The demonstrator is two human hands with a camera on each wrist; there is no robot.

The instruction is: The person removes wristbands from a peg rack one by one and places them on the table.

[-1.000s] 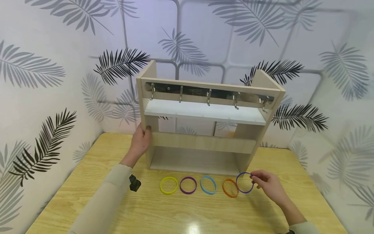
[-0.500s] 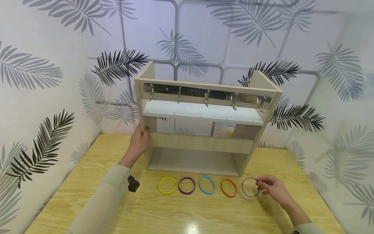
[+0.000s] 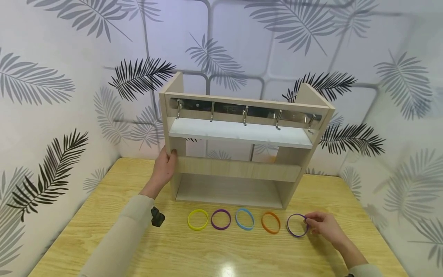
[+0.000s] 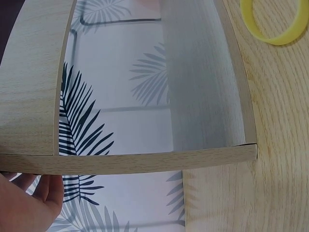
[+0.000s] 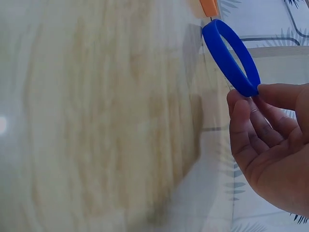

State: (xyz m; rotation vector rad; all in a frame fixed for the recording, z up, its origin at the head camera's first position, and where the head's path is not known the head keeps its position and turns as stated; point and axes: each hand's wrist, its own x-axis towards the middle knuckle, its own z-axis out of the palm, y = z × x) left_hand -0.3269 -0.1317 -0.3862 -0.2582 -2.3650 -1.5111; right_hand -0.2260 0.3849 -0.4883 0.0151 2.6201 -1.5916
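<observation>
My left hand [image 3: 164,167] grips the left side panel of a pale wooden shelf [image 3: 238,169], thumb at its front edge. In the left wrist view the fingers [image 4: 48,191] lie against the outside of that panel. Across the shelf's top runs a metal rail with several hooks [image 3: 246,115]. At the right, my right hand [image 3: 325,227] pinches a dark blue silicone wristband [image 5: 231,60] between thumb and fingertips, low over the table. To its left, in a row before the shelf, lie orange [image 3: 271,222], light blue [image 3: 245,219], purple [image 3: 221,220] and yellow [image 3: 198,220] wristbands.
The shelf stands on a wood-grain table [image 3: 207,254] close to a leaf-patterned wall [image 3: 238,38]. A small black object [image 3: 157,217] shows beside the left sleeve [image 3: 121,234]. The shelf has a white middle board [image 3: 238,133] and a lower crossbar.
My right hand has moved right and slightly down with the blue wristband, which no longer overlaps the orange one in the head view. The left hand keeps its grip on the shelf.
</observation>
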